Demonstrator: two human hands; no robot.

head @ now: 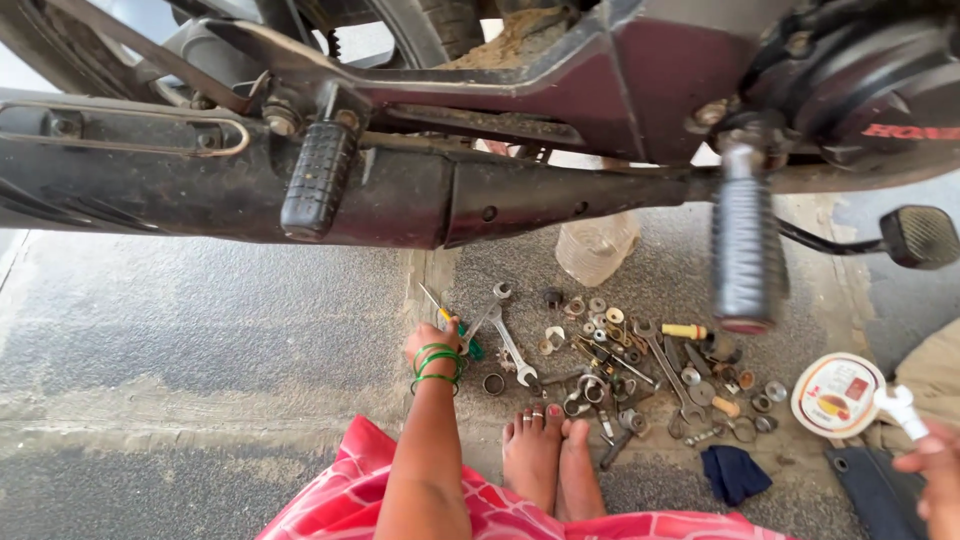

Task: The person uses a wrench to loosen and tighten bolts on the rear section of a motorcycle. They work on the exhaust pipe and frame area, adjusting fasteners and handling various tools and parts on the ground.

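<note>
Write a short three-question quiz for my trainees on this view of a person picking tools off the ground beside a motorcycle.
1. True or false: the left hand is reaching into the spread of tools on the ground.
2. Which does the right hand hold? A. a white spanner B. a hammer C. a green bottle
3. What lies just right of the bare feet, on the ground?

Key:
1. True; it closes on a yellow-and-green-handled screwdriver beside two combination spanners.
2. A.
3. A dark blue cloth, near the round tin lid.

A round white tin with a red-and-yellow label lies at right.
</note>
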